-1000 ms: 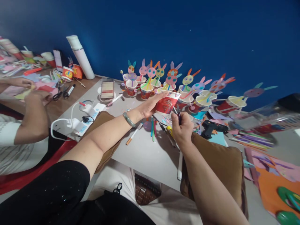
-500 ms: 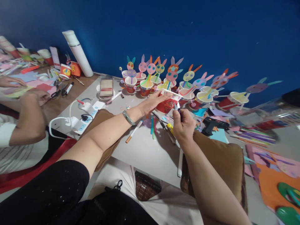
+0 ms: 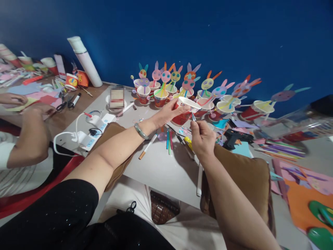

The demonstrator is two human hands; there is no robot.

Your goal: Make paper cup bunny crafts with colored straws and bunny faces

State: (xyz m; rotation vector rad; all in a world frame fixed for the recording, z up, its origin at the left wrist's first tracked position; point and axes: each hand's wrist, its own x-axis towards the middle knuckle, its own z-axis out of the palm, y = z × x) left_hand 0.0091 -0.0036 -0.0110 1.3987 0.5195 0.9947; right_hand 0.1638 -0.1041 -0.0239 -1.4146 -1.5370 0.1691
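Observation:
My left hand [image 3: 169, 114], with a bangle on its wrist, is wrapped round a red and white paper cup [image 3: 181, 119]. The cup tilts, so part of its pale inside shows below the rim. My right hand [image 3: 203, 138] is a closed fist around a small knife, its handle mostly hidden by the fingers. The metal blade [image 3: 193, 117] points up at the cup's right side; I cannot tell whether it has pierced the wall. Behind the cup stand several paper cups with rabbit-faced figures [image 3: 165, 77].
Markers [image 3: 148, 147], a black glue gun [image 3: 238, 138] and coloured sticks [image 3: 282, 152] lie about the table. Brown cushions [image 3: 241, 173] sit under my forearms. A power strip [image 3: 100, 130] and a white flask [image 3: 85, 61] are to the left, near another person's hands [image 3: 39, 106].
The paper cup has tipped so that more of its opening faces me. My right hand and the knife have shifted slightly left and down from the rim.

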